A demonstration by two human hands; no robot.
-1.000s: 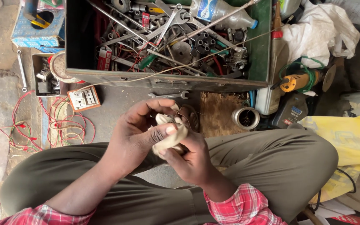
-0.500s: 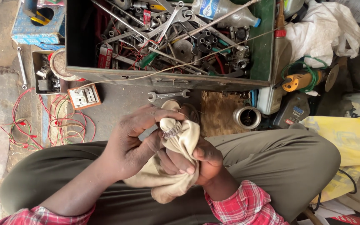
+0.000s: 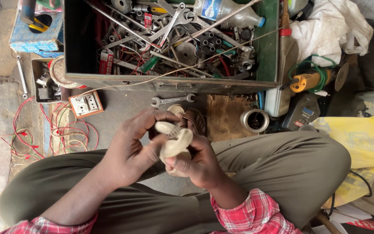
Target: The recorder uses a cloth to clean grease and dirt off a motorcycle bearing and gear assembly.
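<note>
You sit on grey concrete floor (image 3: 122, 108). On it: green toolbox (image 3: 273, 52), spanner (image 3: 172, 100) just before it, socket plate (image 3: 85, 104), red wires (image 3: 66, 130), metal cup (image 3: 255, 121), yellow grinder (image 3: 308, 81).

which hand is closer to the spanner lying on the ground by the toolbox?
Left. The left hand sits just below the spanner, fingers curled toward it; the right hand is lower, gripping the cloth.
</note>
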